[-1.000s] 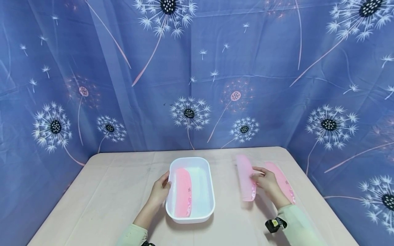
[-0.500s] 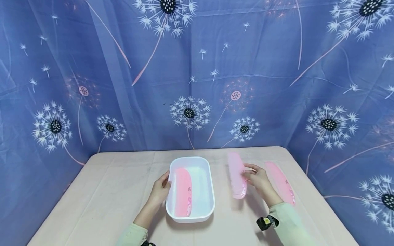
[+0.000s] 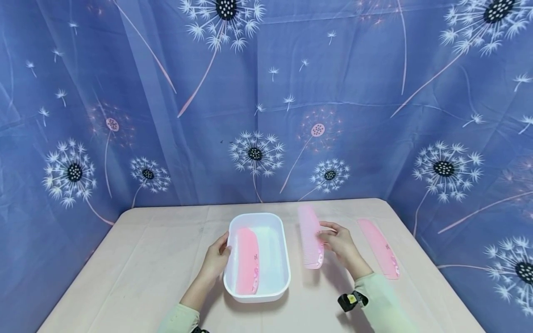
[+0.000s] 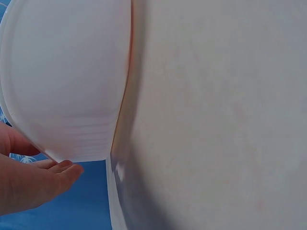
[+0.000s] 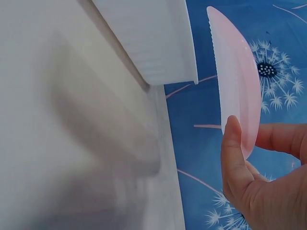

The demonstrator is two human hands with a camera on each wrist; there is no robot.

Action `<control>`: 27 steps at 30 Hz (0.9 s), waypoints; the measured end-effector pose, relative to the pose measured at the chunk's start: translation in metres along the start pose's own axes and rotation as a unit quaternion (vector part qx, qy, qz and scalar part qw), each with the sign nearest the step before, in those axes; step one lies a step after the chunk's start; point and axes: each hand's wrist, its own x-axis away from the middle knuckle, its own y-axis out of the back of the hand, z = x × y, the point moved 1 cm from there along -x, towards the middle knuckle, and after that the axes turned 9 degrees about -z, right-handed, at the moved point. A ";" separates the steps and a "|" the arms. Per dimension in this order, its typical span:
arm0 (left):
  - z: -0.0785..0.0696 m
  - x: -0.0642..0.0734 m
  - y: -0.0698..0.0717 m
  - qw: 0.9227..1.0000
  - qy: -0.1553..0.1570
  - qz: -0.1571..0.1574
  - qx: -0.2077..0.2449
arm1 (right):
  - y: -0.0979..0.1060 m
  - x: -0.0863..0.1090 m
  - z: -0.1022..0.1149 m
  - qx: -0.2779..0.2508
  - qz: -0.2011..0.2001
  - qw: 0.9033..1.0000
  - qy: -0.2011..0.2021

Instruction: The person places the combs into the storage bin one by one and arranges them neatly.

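A white rectangular plastic box [image 3: 272, 259] stands on the table with one pink comb [image 3: 247, 259] lying lengthwise along its left side. My left hand [image 3: 217, 259] grips the box's left rim, thumb on the near side, fingers behind; the left wrist view shows the fingers [image 4: 36, 184] at the rim. Between the thumb and fingers of my right hand [image 3: 340, 243] a second pink comb [image 3: 310, 238] is pinched by its spine, teeth facing left. It is held up above the table, right of the box, and its shadow falls below in the right wrist view.
A third pink comb [image 3: 380, 249] lies flat on the table to the right of my right hand. Pale cloth covers the table [image 3: 166, 259]. Blue dandelion-print curtains [image 3: 200, 152] rise behind it and along both sides.
My right hand has carried its comb leftward, closer to the box, leaving the comb on the right fully in sight. The left hand and the box have stayed in place.
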 end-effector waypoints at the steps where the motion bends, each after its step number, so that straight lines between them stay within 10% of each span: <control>1: 0.000 0.000 0.000 1.000 -0.001 0.000 0.000 | -0.001 0.000 0.000 -0.004 0.001 1.000 -0.001; 27: 0.001 0.000 0.000 1.000 -0.002 0.002 0.003 | -0.034 0.010 0.002 0.006 0.030 1.000 0.006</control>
